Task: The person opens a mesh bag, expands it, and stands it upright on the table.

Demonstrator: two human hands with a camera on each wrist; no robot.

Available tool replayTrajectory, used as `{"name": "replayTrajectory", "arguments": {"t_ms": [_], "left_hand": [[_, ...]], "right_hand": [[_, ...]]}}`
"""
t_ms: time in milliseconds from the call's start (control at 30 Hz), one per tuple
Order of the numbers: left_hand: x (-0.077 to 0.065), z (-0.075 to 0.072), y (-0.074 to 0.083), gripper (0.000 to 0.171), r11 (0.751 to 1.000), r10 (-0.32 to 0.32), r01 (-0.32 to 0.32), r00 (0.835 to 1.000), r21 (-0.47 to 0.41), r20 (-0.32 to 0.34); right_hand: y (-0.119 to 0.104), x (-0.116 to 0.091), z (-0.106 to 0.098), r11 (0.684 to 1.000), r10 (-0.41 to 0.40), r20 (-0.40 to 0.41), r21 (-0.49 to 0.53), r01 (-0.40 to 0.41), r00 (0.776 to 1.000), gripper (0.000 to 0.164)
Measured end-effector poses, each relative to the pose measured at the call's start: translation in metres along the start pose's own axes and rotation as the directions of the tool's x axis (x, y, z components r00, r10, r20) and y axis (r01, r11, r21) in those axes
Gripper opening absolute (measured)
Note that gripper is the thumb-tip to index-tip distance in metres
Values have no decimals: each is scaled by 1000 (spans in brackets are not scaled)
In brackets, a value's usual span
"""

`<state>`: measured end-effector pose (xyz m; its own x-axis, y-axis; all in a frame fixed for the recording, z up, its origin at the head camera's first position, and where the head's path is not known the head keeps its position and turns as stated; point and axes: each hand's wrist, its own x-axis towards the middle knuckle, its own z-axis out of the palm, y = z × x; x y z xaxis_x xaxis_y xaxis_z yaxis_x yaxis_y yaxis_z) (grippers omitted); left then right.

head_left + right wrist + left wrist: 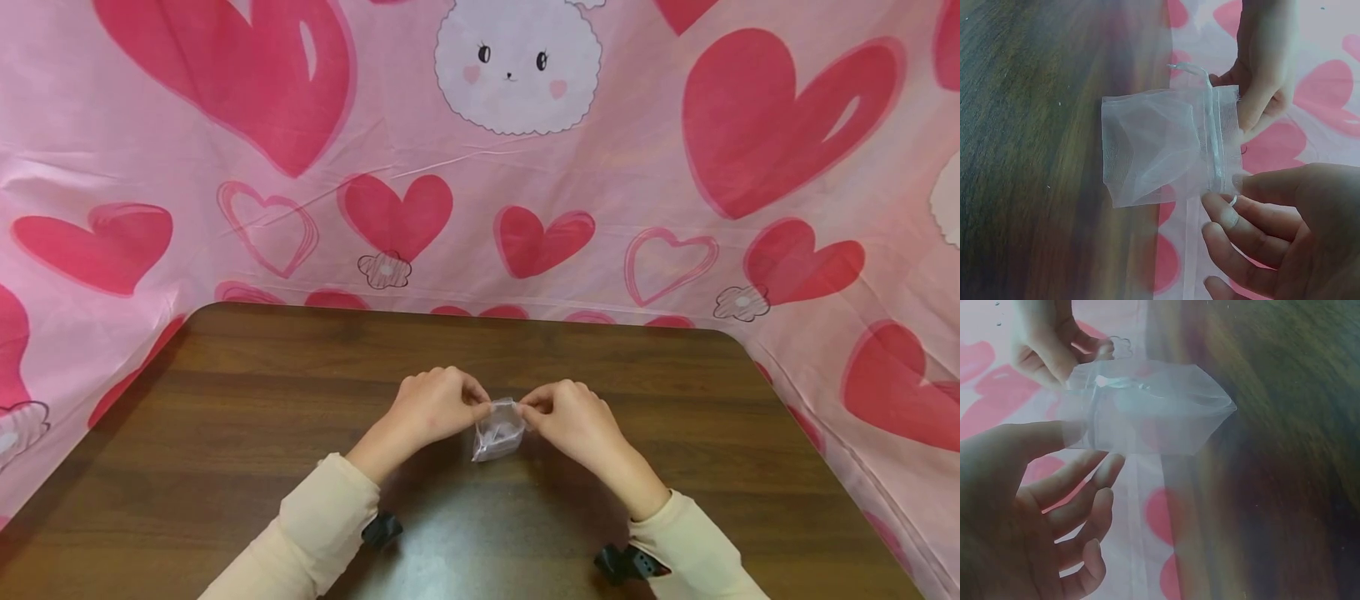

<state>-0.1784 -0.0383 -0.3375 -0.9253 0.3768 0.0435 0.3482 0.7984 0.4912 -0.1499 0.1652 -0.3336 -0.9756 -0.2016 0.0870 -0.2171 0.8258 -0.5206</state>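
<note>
Between my two hands hangs a small sheer white drawstring pouch (499, 432), close over the table. A pale ribbon drawstring (1213, 134) runs through the band below its mouth, with a loop sticking out at one side. My left hand (438, 406) pinches one upper corner of the pouch between thumb and fingers. The opposite upper corner is pinched by my right hand (577, 419). In the left wrist view the pouch (1154, 415) stretches out from the fingertips, its see-through fabric slightly creased. Nothing shows inside it.
A dark brown wooden table (262, 467) with rounded far corners lies under the hands. Behind and beside it hangs a pink cloth (465, 158) printed with red hearts and a white fluffy face. Black wrist straps (618, 564) sit at the cream sleeves.
</note>
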Motion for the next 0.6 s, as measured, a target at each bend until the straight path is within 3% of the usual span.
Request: {"name": "replayTrajectory", "arguments": {"t_ms": [467, 600], "left_hand": [[5, 4, -1, 11, 1000, 16, -16, 1000, -22, -5], [3, 3, -1, 12, 999, 29, -30, 999, -22, -37]], "right_hand": [[1, 5, 4, 1000, 4, -31, -20, -4, 1000, 9], [4, 4, 3, 1000, -7, -57, -31, 5, 998, 8]]}}
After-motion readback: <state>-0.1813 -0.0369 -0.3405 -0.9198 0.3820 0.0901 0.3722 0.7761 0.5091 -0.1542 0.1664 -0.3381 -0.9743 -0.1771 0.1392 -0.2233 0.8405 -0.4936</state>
